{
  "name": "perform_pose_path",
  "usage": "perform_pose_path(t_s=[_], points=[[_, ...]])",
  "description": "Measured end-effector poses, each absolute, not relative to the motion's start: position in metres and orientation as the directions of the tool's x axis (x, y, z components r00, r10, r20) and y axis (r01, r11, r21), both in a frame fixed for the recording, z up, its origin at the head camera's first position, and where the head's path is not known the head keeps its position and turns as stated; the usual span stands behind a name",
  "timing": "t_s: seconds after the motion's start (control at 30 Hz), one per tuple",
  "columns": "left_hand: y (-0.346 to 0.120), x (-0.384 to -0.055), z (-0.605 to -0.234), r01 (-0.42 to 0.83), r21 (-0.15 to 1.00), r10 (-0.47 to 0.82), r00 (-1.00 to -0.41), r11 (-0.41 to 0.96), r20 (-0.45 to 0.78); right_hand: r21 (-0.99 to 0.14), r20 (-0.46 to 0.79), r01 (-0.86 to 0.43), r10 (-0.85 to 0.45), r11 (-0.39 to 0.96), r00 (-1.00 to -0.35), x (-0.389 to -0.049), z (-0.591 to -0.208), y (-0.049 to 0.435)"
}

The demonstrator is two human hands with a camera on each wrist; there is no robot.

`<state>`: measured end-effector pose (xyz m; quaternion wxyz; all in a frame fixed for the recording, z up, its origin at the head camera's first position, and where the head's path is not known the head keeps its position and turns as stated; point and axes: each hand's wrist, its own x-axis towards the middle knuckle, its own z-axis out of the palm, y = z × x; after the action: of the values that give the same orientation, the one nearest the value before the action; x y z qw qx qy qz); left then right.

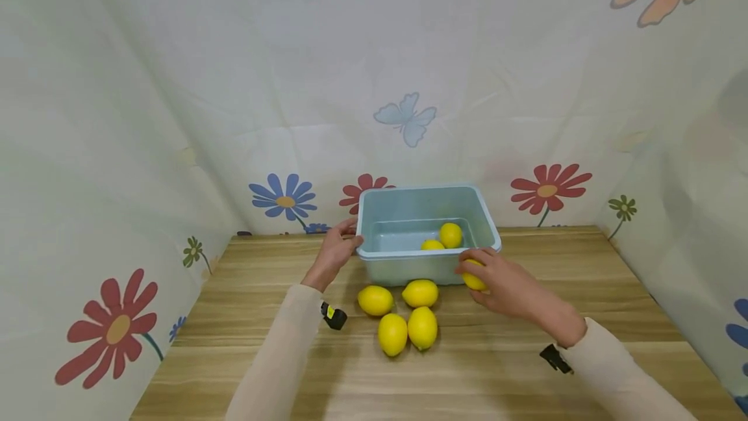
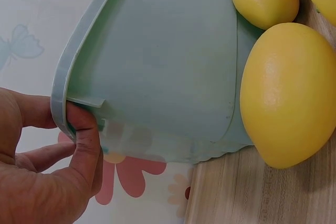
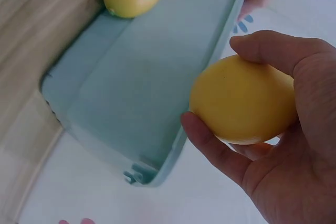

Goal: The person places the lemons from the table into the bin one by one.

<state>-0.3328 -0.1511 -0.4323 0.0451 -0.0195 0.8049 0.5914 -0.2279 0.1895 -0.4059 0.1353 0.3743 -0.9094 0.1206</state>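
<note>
A light blue-green plastic bin stands at the back of the table. My left hand grips its left rim, and the left wrist view shows thumb and fingers pinching the rim's corner. My right hand holds a lemon at the bin's front right rim, outside the wall. Inside the bin lie two lemons, one lemon in full sight and another lemon partly hidden by the front rim. Several lemons rest on the table in front of the bin, between my forearms.
The wood-grain table ends at a white cloth backdrop printed with flowers and butterflies, close behind the bin. More of this cloth hangs on the left and right sides. Each wrist carries a small black device.
</note>
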Motion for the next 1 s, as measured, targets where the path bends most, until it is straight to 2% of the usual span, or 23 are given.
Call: perform_pose_path(t_s=[0.13, 0.77, 1.0], points=[[-0.152, -0.333, -0.432, -0.090, 0.950, 0.021, -0.995, 0.300, -0.101, -0.128, 0.355, -0.703, -0.629, 0.700, -0.691, -0.232, -0.398, 0.191], [-0.149, -0.334, -0.427, -0.084, 0.956, 0.034, -0.995, 0.282, -0.098, -0.134, 0.435, -0.728, -0.620, 0.672, -0.652, -0.250, -0.365, 0.189], [-0.151, -0.333, -0.432, -0.076, 0.957, 0.019, -0.996, 0.281, -0.085, -0.146, 0.421, -0.727, -0.623, 0.671, -0.660, -0.260, -0.357, 0.183]])
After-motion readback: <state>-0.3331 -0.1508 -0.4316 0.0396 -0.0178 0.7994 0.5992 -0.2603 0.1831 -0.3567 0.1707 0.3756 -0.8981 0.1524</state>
